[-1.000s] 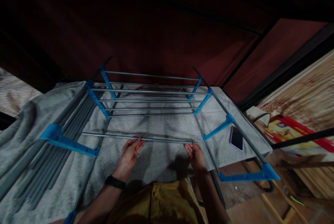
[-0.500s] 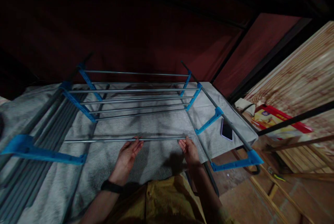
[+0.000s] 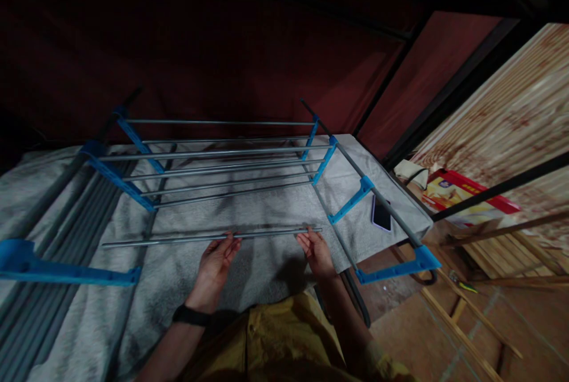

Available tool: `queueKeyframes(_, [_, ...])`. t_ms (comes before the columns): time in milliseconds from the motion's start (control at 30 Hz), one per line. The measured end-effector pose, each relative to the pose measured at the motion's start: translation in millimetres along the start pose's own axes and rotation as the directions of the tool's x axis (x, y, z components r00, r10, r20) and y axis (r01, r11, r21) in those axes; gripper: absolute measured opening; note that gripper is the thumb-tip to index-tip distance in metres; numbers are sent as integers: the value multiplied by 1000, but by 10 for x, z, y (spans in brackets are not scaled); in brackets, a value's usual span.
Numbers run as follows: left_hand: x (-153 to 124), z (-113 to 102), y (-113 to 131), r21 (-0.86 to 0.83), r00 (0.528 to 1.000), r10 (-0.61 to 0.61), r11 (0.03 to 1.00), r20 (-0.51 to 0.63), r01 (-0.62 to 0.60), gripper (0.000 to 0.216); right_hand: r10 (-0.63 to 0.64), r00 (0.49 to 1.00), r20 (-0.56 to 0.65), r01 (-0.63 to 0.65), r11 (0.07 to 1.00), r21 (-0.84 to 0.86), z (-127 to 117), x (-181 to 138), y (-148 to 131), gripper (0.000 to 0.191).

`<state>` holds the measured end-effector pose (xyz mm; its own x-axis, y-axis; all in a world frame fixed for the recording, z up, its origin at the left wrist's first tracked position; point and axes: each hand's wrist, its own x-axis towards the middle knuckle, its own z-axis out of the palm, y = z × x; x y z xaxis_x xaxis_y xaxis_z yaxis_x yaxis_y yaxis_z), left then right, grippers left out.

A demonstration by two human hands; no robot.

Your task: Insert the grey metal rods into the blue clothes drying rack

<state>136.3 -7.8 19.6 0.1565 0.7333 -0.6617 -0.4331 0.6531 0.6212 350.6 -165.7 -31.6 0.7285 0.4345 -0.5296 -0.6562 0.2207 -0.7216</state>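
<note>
We note dim light: dark red panel across top, streaked cream-and-brown wall upper right, reddish-brown tiled floor lower right.

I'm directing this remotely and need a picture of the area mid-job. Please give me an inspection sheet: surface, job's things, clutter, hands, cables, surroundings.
Surface: grey cloth, wrinkled at left.
Job's things: thin metal rod in both hands; beyond it, crossbars between blue brackets; a row of tubes at left.
Clutter: phone on the cloth, beside the right side rail.
Hands: left hand grips near mid-length; right hand near the right end.
Cables: nothing seen.
Surroundings: dark red wall behind; at right, a red-and-yellow box, and a wooden frame on the floor.
</note>
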Motion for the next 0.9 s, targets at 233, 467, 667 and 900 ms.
queueKeyframes(233, [41, -35, -26, -13, 1000, 17, 1000, 2, -17, 36, -40, 999, -11, 40, 999, -25, -99, 41, -38, 33])
queueKeyframes(467, [10, -64, -66, -66, 999, 19, 998, 39, -16, 31, -67, 998, 15, 68, 992, -102, -264, 29, -16, 32])
queueKeyframes(667, [32, -117, -70, -133, 999, 18, 991, 36, -13, 29, -66, 998, 20, 68, 988, -136, -430, 129, -12, 44])
queueKeyframes(900, [41, -152, -73, -124, 998, 44, 992, 41, -38, 20, -116, 993, 21, 117, 968, -223, -378, 87, -141, 35])
